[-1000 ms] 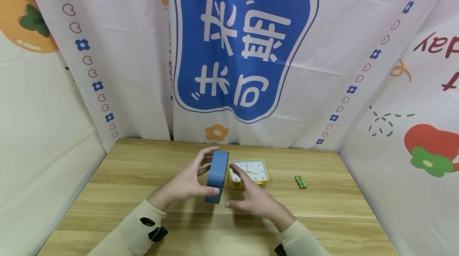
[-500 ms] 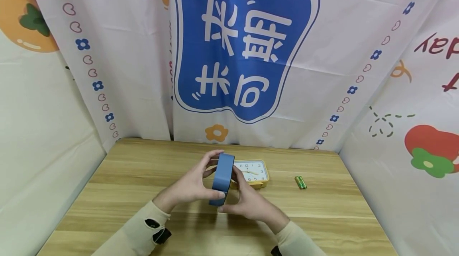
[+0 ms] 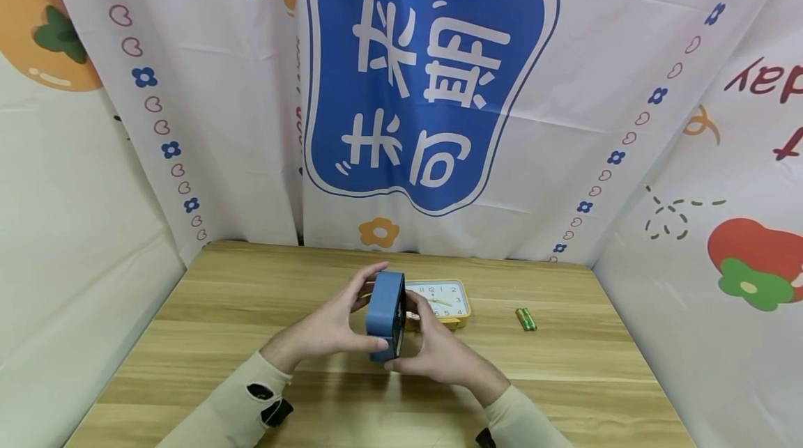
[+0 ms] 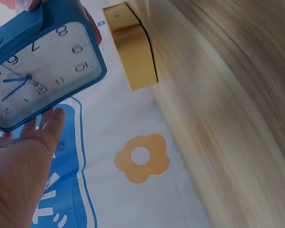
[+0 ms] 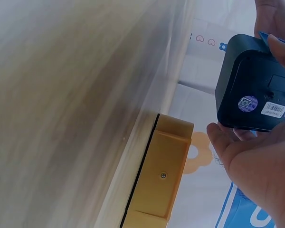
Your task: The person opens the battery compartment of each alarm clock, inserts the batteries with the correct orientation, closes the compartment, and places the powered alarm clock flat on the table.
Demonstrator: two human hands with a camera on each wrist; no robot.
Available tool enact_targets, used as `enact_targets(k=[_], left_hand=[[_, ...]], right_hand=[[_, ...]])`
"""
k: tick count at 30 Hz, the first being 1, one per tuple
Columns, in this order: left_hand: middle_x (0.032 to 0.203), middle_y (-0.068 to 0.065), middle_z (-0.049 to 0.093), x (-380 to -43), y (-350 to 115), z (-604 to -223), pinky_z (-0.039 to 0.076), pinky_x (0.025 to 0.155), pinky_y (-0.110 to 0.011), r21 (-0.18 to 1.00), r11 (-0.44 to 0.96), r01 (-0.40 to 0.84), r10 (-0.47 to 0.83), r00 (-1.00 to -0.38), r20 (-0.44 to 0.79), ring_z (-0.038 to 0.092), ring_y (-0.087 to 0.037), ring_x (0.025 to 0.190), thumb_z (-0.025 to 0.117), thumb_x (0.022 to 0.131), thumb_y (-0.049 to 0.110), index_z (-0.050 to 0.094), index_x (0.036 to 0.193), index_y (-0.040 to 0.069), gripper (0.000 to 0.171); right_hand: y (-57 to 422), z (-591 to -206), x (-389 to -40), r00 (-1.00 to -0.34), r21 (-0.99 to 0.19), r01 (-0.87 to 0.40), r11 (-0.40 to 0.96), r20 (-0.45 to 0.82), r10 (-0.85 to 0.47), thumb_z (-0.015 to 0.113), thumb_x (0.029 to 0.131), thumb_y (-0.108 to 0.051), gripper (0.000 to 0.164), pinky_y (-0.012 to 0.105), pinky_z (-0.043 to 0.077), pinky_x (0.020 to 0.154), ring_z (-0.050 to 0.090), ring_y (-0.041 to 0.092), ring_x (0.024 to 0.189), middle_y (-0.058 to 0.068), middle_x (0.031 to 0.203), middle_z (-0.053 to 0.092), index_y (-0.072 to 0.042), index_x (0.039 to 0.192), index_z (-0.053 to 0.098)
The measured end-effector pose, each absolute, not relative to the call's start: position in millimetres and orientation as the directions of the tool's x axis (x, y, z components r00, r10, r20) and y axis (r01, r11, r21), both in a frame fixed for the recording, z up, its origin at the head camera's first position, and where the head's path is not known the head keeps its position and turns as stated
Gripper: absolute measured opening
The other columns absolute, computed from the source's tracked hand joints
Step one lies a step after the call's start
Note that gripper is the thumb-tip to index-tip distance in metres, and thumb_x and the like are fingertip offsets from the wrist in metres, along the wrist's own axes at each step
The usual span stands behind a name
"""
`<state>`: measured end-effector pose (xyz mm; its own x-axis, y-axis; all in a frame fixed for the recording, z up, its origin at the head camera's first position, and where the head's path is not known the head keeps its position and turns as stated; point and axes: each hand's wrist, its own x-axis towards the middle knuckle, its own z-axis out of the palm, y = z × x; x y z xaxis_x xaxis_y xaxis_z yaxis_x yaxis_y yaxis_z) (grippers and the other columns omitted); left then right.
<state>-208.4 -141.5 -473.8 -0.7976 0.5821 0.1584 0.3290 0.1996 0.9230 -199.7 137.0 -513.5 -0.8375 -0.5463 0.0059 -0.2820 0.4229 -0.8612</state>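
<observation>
A blue alarm clock [image 3: 384,309] is held upright between both hands above the table. My left hand [image 3: 320,329] grips it from the left, its thumb along the near edge and its fingers at the far edge. The numbered face of the clock [image 4: 42,85] points left, as the left wrist view shows. From the right, my right hand [image 3: 445,350] holds the clock by its edges, thumb near and fingers far. In the right wrist view the dark back [image 5: 247,80] carries a round sticker and a barcode label.
Just behind the hands lies a yellow alarm clock [image 3: 450,303], face up and partly covered by the right hand. Green batteries [image 3: 525,319] lie farther right on the wooden table [image 3: 590,357]. Printed cloth [image 3: 583,72] hangs behind and on both sides.
My right hand has come in from the right and taken hold of the blue clock. The clock has shifted a little right and turned, so more of its dark back shows.
</observation>
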Motion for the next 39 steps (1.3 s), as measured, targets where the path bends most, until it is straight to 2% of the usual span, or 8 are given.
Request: enact_targets(k=[7, 15, 20, 24, 28, 31, 39], left_hand=[[0.183, -0.016, 0.042, -207, -146, -473, 0.038, 0.140, -0.076, 0.901, 0.248, 0.356, 0.596, -0.789, 0.148, 0.042, -0.050, 0.173, 0.101, 0.094, 0.031, 0.016, 0.188, 0.035, 0.127], [0.188, -0.014, 0.037, -206, -151, -472, 0.044, 0.132, -0.083, 0.827, 0.348, 0.441, 0.600, -0.783, 0.165, 0.045, -0.051, 0.171, 0.102, 0.093, 0.040, 0.019, 0.188, 0.033, 0.126], [0.186, -0.009, 0.038, -205, -153, -468, 0.053, 0.129, -0.074, 0.763, 0.415, 0.496, 0.607, -0.775, 0.174, 0.052, -0.043, 0.166, 0.103, 0.092, 0.037, 0.022, 0.186, 0.036, 0.124], [0.189, -0.005, 0.034, -203, -153, -463, 0.057, 0.128, -0.064, 0.703, 0.478, 0.527, 0.609, -0.776, 0.167, 0.054, -0.035, 0.165, 0.104, 0.091, 0.035, 0.023, 0.186, 0.039, 0.125], [0.190, -0.006, 0.035, -200, -153, -459, 0.057, 0.130, -0.060, 0.630, 0.526, 0.571, 0.620, -0.765, 0.175, 0.050, -0.035, 0.169, 0.106, 0.090, 0.034, 0.025, 0.187, 0.032, 0.126], [0.189, -0.011, 0.038, -198, -153, -458, 0.055, 0.132, -0.062, 0.564, 0.563, 0.604, 0.627, -0.757, 0.185, 0.049, -0.038, 0.170, 0.106, 0.089, 0.034, 0.025, 0.187, 0.023, 0.128], [0.183, -0.014, 0.049, -195, -153, -460, 0.054, 0.132, -0.064, 0.509, 0.590, 0.627, 0.638, -0.748, 0.183, 0.056, -0.037, 0.164, 0.106, 0.090, 0.035, 0.027, 0.186, 0.014, 0.126]], right_hand=[[141, -512, -200, -0.836, -0.869, -0.286, 0.403, 0.020, -0.549, 0.102, 0.092, -0.029, 0.127, 0.062, 0.043, 0.142, 0.040, 0.035, 0.174, 0.016, 0.186, 0.035, -0.021, 0.186, 0.018], [144, -511, -198, -0.843, -0.837, -0.318, 0.446, 0.033, -0.537, 0.102, 0.089, -0.027, 0.124, 0.065, 0.047, 0.137, 0.045, 0.035, 0.169, 0.016, 0.184, 0.036, -0.020, 0.184, 0.023], [147, -510, -199, -0.844, -0.811, -0.348, 0.470, 0.053, -0.534, 0.103, 0.086, -0.030, 0.124, 0.066, 0.048, 0.134, 0.047, 0.034, 0.166, 0.013, 0.183, 0.038, -0.021, 0.183, 0.026], [148, -508, -199, -0.839, -0.788, -0.377, 0.487, 0.069, -0.539, 0.104, 0.086, -0.032, 0.123, 0.062, 0.050, 0.132, 0.048, 0.029, 0.161, 0.007, 0.179, 0.041, -0.024, 0.183, 0.028], [150, -507, -198, -0.842, -0.751, -0.403, 0.523, 0.080, -0.534, 0.105, 0.085, -0.036, 0.123, 0.059, 0.053, 0.129, 0.048, 0.025, 0.158, 0.005, 0.177, 0.042, -0.024, 0.182, 0.030], [151, -507, -197, -0.845, -0.721, -0.417, 0.554, 0.082, -0.529, 0.105, 0.085, -0.037, 0.123, 0.058, 0.056, 0.125, 0.048, 0.024, 0.155, 0.006, 0.176, 0.044, -0.020, 0.182, 0.031], [151, -507, -196, -0.846, -0.604, -0.470, 0.644, 0.101, -0.524, 0.104, 0.081, -0.032, 0.122, 0.048, 0.060, 0.116, 0.052, 0.020, 0.144, 0.003, 0.167, 0.052, -0.021, 0.180, 0.035]])
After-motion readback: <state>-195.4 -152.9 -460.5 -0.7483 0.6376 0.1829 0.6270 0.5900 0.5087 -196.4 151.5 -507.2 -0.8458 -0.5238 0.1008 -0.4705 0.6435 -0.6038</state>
